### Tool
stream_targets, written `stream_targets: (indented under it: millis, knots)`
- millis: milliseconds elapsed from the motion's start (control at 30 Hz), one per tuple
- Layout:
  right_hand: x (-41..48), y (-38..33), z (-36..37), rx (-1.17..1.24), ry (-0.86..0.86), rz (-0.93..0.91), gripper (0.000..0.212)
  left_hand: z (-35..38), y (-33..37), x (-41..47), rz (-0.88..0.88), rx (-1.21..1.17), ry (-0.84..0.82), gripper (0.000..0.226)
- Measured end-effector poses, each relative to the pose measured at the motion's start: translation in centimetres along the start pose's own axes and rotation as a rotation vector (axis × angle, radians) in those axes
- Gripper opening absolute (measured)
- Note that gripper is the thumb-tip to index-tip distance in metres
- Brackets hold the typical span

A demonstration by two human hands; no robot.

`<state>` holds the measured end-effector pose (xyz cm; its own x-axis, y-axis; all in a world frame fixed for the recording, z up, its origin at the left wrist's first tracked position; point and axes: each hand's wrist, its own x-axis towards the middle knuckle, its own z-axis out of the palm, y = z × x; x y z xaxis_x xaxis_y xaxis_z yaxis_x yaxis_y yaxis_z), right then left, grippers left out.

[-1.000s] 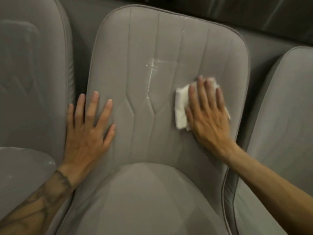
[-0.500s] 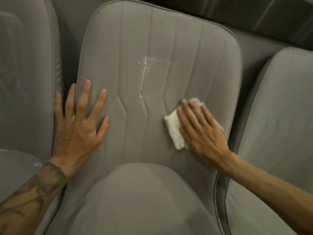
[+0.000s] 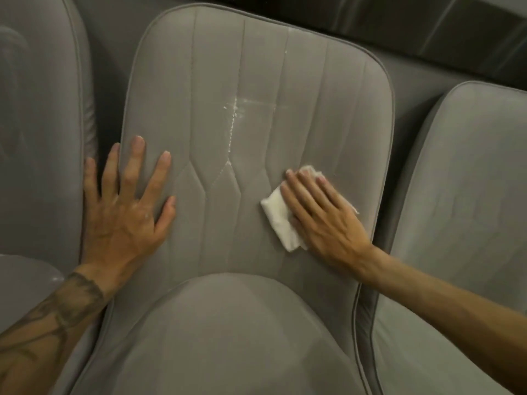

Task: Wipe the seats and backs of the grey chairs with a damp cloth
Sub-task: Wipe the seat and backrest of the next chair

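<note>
Right hand [image 3: 322,212] flat on cloth [image 3: 281,220]; neighbouring chairs [image 3: 470,195] flank, maybe touching.

Cloth [image 3: 281,220] lower on backrest [image 3: 256,67] now.

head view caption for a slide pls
Right hand presses cloth on chair back; left hand braces it.

Grey padded chair back [image 3: 256,109], stitched vertical channels, whitish streak along the centre seam, white folded cloth [image 3: 281,220] flat against its lower right, rounded seat [image 3: 228,337] below, matching chairs either side.
</note>
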<state>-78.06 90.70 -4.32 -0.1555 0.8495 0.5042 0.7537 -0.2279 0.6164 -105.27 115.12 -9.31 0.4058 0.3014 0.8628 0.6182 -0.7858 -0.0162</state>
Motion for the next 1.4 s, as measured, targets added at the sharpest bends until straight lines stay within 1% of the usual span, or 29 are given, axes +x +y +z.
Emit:
stream_targets:
  millis: [33,100,167,233,300,333,367,400,433,467,500,533,567,667,733,800,900,967,1000,1033,1133,1200,1300,1400]
  knots:
    - [-0.3,0.2,0.1,0.0,-0.002,-0.039,0.059,0.0,0.0,0.0,0.0,-0.003,-0.001,0.068]
    - [1.6,2.4,-0.5,-0.007,0.055,0.012,0.058,-0.1,0.0,0.0,0.0,-0.006,0.004,0.068]
    - [5.9,5.3,-1.5,-0.038,0.166,0.146,0.059,0.0,-0.1,0.0,0.0,0.003,0.004,0.068]
    - [10.4,7.9,-2.9,-0.027,0.239,0.318,0.062,0.0,-0.1,-0.1,-0.004,0.006,-0.003,0.068]
    - [13.0,7.5,-3.4,0.015,0.304,0.518,0.063,0.1,0.0,-0.1,-0.011,0.014,-0.007,0.068]
    - [12.9,6.1,-3.2,0.045,0.305,0.57,0.063,0.2,0.0,-0.1,-0.014,0.015,-0.011,0.067]
    - [11.9,4.2,-2.6,0.075,0.268,0.558,0.064,0.2,0.0,-0.1,-0.011,0.015,-0.009,0.067]
    - [10.3,2.1,-2.0,0.094,0.213,0.469,0.065,0.2,-0.1,0.0,-0.009,0.022,-0.007,0.067]
    - [8.4,0.6,-1.6,0.088,0.135,0.342,0.065,0.2,-0.1,-0.1,-0.01,0.029,-0.008,0.067]
    - [6.8,0.3,-1.4,0.061,0.064,0.221,0.064,0.3,-0.1,-0.1,-0.006,0.029,-0.011,0.067]
    - [6.2,1.2,-1.4,0.024,0.044,0.133,0.063,0.2,-0.1,-0.1,-0.002,0.028,-0.01,0.067]
    - [6.7,2.7,-1.7,-0.013,0.08,0.107,0.061,0.2,-0.1,-0.1,0.0,0.029,-0.006,0.067]
    - [8.0,4.3,-1.9,-0.036,0.137,0.15,0.061,0.2,-0.1,-0.1,-0.001,0.032,-0.002,0.067]
    - [14.0,7.9,-3.5,-0.005,0.299,0.454,0.062,0.2,-0.1,-0.1,-0.002,0.032,0.004,0.067]
    - [16.5,7.7,-3.9,0.018,0.357,0.569,0.061,0.2,0.0,-0.1,-0.004,0.039,0.013,0.067]
    - [16.3,5.4,-3.5,0.044,0.359,0.532,0.059,0.3,0.0,-0.1,-0.002,0.035,0.009,0.067]
    - [11.9,1.3,-1.9,0.043,0.195,0.275,0.06,0.3,-0.1,-0.1,-0.004,0.053,0.002,0.067]
    - [10.5,2.2,-1.8,0.004,0.147,0.16,0.061,0.2,0.0,-0.1,-0.002,0.038,0.0,0.067]
    - [11.3,3.5,-2.2,-0.006,0.173,0.162,0.06,0.1,0.0,0.0,-0.002,0.035,0.002,0.067]
    - [12.7,4.8,-2.6,-0.017,0.214,0.21,0.06,0.1,0.1,0.0,-0.004,0.037,0.003,0.067]
    - [18.4,7.6,-4.4,0.002,0.338,0.455,0.06,0.2,0.0,0.0,-0.008,0.038,0.001,0.067]
    - [20.3,7.1,-4.7,0.039,0.383,0.521,0.061,0.2,0.1,-0.1,-0.004,0.047,0.004,0.067]
    - [17.6,3.3,-2.7,0.096,0.387,0.427,0.06,0.2,0.0,-0.1,-0.004,0.048,-0.002,0.067]
    - [10.5,-2.3,0.1,0.113,0.246,0.23,0.06,0.1,0.0,-0.1,-0.004,0.055,-0.01,0.067]
